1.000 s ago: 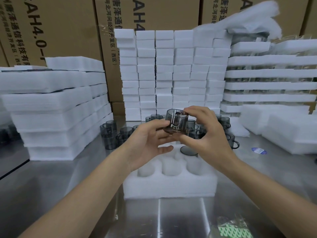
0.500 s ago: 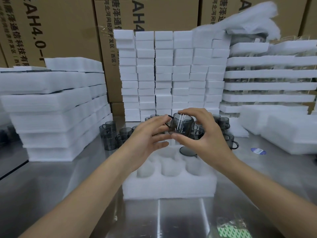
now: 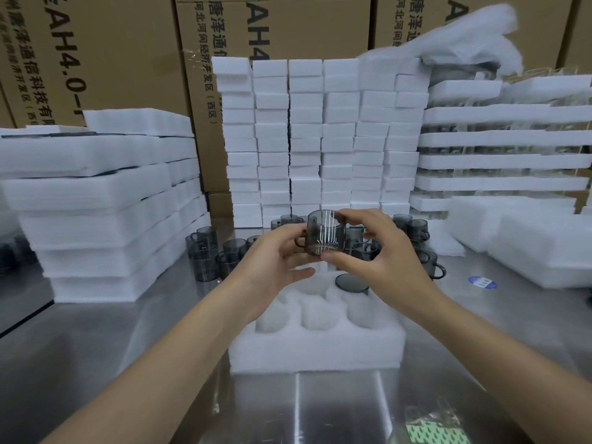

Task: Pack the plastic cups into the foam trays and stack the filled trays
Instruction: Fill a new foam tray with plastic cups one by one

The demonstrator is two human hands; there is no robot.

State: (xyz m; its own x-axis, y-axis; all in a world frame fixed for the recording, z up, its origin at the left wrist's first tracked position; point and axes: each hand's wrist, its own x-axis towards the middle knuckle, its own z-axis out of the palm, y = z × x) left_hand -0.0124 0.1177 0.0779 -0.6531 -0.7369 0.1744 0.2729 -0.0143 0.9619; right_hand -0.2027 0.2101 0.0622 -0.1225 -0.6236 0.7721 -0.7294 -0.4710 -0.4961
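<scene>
A smoky grey plastic cup (image 3: 323, 232) with a handle on its left is held upright in the air between both hands, above the far edge of a white foam tray (image 3: 315, 350). My left hand (image 3: 275, 261) pinches it by the handle side. My right hand (image 3: 381, 254) grips its right side from rim to base. The tray lies on the steel table and shows several round pockets; one cup (image 3: 351, 282) sits in its far right pocket. More grey cups (image 3: 208, 251) stand loose on the table behind the tray.
Stacks of foam trays (image 3: 105, 203) rise at the left, small foam blocks (image 3: 320, 139) in the middle back, and filled tray stacks (image 3: 503, 139) at the right. Cardboard boxes (image 3: 96, 43) line the back. A blue sticker (image 3: 482, 281) lies on the table at the right.
Both hands have turned the cup from lying tilted with its mouth toward me to standing upright with the handle at the left. The hands stayed above the tray.
</scene>
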